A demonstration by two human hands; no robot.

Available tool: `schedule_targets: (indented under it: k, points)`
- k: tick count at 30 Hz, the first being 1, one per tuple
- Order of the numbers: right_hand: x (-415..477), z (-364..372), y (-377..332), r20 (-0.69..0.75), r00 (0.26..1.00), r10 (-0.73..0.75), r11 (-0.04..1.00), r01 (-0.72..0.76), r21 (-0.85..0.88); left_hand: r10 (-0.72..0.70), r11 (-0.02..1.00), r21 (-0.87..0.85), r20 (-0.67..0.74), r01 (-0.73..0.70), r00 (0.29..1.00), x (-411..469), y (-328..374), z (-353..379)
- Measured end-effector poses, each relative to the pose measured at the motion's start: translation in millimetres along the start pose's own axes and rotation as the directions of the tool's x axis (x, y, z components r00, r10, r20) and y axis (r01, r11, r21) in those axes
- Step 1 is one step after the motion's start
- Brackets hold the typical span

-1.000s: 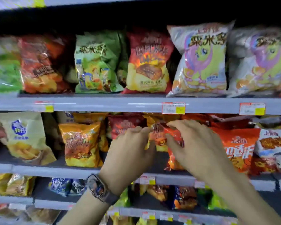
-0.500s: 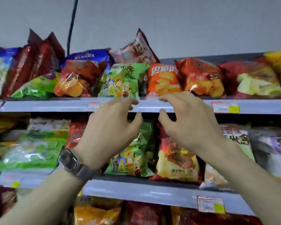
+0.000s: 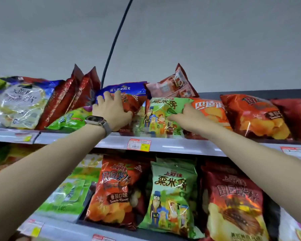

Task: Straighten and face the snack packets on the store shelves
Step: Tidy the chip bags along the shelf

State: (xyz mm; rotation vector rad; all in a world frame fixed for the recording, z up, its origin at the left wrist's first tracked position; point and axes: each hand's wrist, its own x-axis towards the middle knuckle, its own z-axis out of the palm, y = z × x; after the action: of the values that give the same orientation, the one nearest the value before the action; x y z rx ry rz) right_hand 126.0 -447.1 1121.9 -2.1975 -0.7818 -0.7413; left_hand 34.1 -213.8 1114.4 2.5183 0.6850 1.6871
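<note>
Grey wall [image 3: 198, 40] rises behind the white metal top shelf [image 3: 172, 146] in the head view. Left hand [image 3: 112, 113], fingers spread flat, presses a blue-and-red foil snack packet [image 3: 129, 94]. Right hand [image 3: 188, 117] pinches the adjacent green foil snack packet [image 3: 156, 115], which stands tilted on that shelf.

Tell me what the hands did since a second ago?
They let go of the orange packet on a lower shelf and rose to the top shelf. Now the left hand presses on the blue-topped packet, and the right hand grips the green packet. The packets themselves have barely shifted.
</note>
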Motion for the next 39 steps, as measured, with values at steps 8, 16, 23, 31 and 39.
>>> schedule_targets:
  k: [8, 16, 23, 31, 39]
  points:
    - [22, 28, -8, 0.142, 0.98, 0.142, 0.956, -0.173, 0.236, -0.232, 0.882, -0.37, 0.194, 0.29, 0.953, 22, -38, 31]
    - [27, 30, -9, -0.112, 0.981, 0.155, 0.911, -0.098, 0.4, -0.208, 0.803, -0.537, 0.151, 0.257, 0.966, 26, -38, 25]
    - [32, 20, -18, -0.229, 0.945, 0.231, 0.832, -0.07, 0.55, -0.216, 0.588, -0.781, 0.1, 0.211, 0.971, 38, -44, -3]
    - [50, 79, -81, -0.053, 0.991, 0.125, 0.82, -0.074, 0.568, -0.225, 0.52, -0.854, -0.105, 0.028, 0.969, 51, -55, -68]
    - [51, 124, -111, 0.22, 0.976, 0.011, 0.858, -0.122, 0.498, -0.127, 0.603, -0.798, -0.125, -0.023, 0.984, 29, -61, -87]
